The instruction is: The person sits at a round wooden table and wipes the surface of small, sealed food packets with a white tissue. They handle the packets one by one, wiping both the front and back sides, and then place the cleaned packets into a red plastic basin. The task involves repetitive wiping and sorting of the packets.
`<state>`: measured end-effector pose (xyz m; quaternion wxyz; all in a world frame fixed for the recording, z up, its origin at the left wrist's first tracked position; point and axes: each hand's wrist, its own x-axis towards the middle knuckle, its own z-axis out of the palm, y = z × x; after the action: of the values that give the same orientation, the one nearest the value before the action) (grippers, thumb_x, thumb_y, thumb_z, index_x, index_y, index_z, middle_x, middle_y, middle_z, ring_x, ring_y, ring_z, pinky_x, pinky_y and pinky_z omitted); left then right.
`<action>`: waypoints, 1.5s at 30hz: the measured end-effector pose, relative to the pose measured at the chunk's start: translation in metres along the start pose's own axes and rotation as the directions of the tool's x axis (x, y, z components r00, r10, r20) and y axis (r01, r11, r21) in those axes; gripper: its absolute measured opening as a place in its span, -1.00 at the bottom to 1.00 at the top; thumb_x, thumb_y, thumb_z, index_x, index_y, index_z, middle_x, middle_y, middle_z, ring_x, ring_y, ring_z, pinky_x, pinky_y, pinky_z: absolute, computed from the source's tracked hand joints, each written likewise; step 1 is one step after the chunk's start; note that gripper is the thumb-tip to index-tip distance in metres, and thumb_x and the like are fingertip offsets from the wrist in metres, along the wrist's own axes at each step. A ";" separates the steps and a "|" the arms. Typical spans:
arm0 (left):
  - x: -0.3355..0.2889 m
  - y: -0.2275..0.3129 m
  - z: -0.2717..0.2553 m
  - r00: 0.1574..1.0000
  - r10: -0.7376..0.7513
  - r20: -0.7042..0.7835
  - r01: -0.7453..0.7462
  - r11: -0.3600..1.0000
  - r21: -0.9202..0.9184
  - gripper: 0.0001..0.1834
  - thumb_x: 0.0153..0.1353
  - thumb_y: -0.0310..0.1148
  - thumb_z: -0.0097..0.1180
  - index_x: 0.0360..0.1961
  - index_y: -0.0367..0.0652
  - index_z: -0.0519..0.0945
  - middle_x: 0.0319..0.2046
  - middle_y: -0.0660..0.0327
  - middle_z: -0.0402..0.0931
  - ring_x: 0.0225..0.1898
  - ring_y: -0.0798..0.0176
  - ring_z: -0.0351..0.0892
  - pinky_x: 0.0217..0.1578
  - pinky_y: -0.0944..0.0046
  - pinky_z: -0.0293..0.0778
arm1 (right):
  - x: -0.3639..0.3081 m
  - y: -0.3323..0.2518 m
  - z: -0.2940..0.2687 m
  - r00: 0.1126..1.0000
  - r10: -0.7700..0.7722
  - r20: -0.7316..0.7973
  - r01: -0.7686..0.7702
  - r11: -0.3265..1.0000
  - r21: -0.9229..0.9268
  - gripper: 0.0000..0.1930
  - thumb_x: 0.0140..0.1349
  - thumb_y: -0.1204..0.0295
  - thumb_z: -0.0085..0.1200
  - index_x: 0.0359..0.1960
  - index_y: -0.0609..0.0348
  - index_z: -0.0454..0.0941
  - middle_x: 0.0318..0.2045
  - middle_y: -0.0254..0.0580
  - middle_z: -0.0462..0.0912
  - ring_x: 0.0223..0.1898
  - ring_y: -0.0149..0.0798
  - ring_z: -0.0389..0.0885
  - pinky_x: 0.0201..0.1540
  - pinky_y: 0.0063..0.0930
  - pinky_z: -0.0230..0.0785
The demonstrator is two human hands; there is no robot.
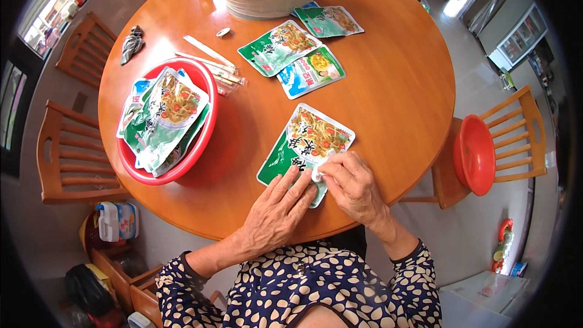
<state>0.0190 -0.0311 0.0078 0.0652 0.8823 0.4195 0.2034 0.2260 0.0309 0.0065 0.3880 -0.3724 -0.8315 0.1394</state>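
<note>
r grip (352, 187) pinched on white wad (317, 174), l grip (276, 214) laid flat on green pouch (319, 129) w/ dark lettering (299, 144).

A round wooden table (395, 91) and slatted chairs (85, 166) suggest a home dining area.

From here I can see a flat, glossy packet (322, 130) lying printed side up near the close edge of the bench (388, 115). It sits aslant, its far end leaning off to the right. Rounded corners, a pale border, deep green toward the near left, and a picture of shredded food with red bits across the far end; large dark characters run down the middle. The left hand (276, 212) covers part of its near end. A small, crumpled white wad (317, 174), pinched in the right hand (351, 185), is at the printed face.
</note>
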 end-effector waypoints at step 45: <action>0.003 -0.003 0.001 0.995 -0.089 -0.036 0.089 0.996 0.007 -0.41 0.08 -0.50 0.12 0.23 -0.19 0.50 0.37 0.02 0.31 0.41 -0.09 0.24 0.33 -0.05 0.24 | 0.040 0.018 0.002 0.981 -0.147 0.126 0.143 0.989 0.042 -0.73 0.00 0.69 0.23 -0.23 0.19 0.62 -0.18 -0.16 0.58 -0.17 -0.05 0.54 -0.12 -0.22 0.50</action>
<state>0.0190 -0.0268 0.0073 0.0627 0.8592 0.4605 0.2141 0.2169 0.0723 0.0173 0.3486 -0.2946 -0.8774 0.1480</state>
